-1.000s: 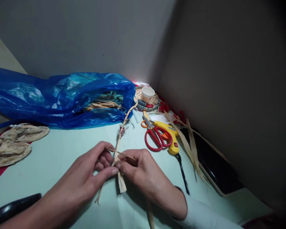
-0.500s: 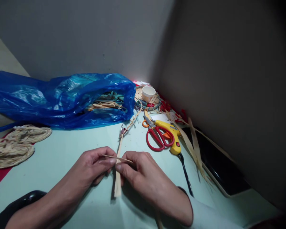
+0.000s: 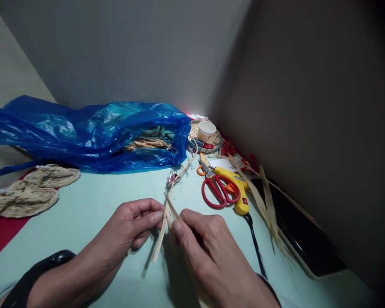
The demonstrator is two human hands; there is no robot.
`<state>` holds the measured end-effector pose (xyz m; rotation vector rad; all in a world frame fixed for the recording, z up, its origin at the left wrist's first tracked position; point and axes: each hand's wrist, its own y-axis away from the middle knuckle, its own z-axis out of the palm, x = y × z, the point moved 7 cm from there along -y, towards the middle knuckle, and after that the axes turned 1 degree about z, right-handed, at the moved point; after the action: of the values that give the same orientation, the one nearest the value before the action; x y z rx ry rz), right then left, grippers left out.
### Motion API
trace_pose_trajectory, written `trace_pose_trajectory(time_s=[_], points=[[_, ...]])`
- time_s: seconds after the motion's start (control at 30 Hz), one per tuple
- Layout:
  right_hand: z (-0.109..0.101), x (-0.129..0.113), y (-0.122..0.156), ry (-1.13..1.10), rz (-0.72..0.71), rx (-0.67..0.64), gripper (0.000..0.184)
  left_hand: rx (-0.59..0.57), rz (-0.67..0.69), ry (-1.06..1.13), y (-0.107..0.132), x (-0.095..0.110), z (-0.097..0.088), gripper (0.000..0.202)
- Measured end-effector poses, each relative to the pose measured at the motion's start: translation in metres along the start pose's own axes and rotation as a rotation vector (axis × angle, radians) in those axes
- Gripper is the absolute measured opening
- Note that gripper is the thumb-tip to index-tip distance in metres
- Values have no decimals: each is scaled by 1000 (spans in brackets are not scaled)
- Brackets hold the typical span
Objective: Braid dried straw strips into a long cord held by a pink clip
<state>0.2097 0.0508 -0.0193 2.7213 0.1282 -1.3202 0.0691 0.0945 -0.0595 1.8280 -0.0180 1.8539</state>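
My left hand (image 3: 133,224) pinches a pale straw strip (image 3: 158,239) between thumb and fingers over the light green table (image 3: 93,201). My right hand (image 3: 205,244) pinches another strand of the same straw braid (image 3: 181,169) right beside it, fingertips nearly touching the left ones. The braid runs away from my hands toward the far corner, with a small metal clip (image 3: 171,177) on it. Loose strip ends hang down below my fingers.
A blue plastic bag (image 3: 83,132) with straw inside lies at the back. Woven straw coils (image 3: 28,192) sit at left. Red scissors (image 3: 216,192), a yellow glue gun (image 3: 235,190), a white cup (image 3: 207,129) on a woven tray and long straw strips (image 3: 266,201) crowd the right.
The strands between my fingers have been turned from crosswise to upright, and my hands have shifted slightly right. The camera has swung a little left.
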Motion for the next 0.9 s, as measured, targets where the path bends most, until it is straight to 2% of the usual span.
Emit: trace_pose_trajectory(time_s=[0.13,0.27,0.4,0.5,0.7,0.83,0.9], points=[[16,6,0,48,71,-68,43,29,-31,8,1,-4,-2,30],[15,5,-1,70,79,-36,41,46,-49,-25,1,-4,-1,31],[14,-2,0,-5,10,6,33,60,-62,-63,0,-3,-1,39],[14,-4,0,-36,-13,27,32,60,-56,-55,0,-4,-1,37],[19,1,-2,123,32,-64,33,77,-29,-52,2,-3,0,29],[14,0,-3,223,-28,-100,33,102,-19,-1,3,-3,-2,23],[3,0,-4,214,-50,-19,28,100,-30,20,3,-5,-3,25]])
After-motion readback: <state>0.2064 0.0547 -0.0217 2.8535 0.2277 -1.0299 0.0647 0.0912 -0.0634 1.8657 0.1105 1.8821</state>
